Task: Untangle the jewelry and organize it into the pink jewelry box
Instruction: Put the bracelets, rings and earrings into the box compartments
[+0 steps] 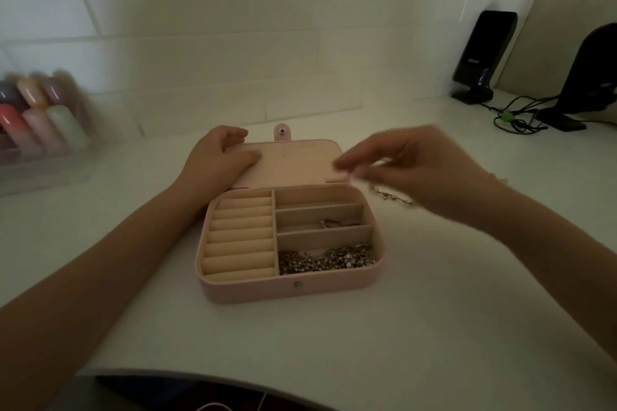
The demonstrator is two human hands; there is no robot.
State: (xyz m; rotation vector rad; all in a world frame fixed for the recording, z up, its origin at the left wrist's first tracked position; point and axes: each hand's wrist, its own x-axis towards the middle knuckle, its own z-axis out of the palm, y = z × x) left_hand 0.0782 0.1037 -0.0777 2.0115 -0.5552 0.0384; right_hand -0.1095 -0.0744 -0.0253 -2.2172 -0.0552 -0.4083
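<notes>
- head view: a pink jewelry box [290, 287] lies open on a white table [400, 327], its lid [287, 160] folded back flat toward the tiled wall [233, 43], with the snap tab [282, 132] at the lid's far edge.
- the left hand [217, 157] rests on the left part of the lid, thumb lying flat across the inner face and the other fingers curled over the far edge, so it grips the lid.
- the right hand [424, 167] hovers above the table just right of the lid, blurred; its fingers reach left toward the lid's right corner. whether they pinch anything i cannot tell.
- a thin chain [390, 195] shows just below that hand, beside the box's right rim; whether it hangs from the fingers or lies on the table is unclear.
- inside the box, the left half holds cream ring rolls [240, 237]. the right half has three compartments: the far one shows no jewelry, the middle one holds a small silver piece [330, 223], the near one holds a tangled heap of chains [329, 259].
- at far left stands a clear case of coloured bottles [36, 113], blurred.
- at far right stand a black speaker [480, 57], a dark stand [587, 77] and cables [514, 117].
</notes>
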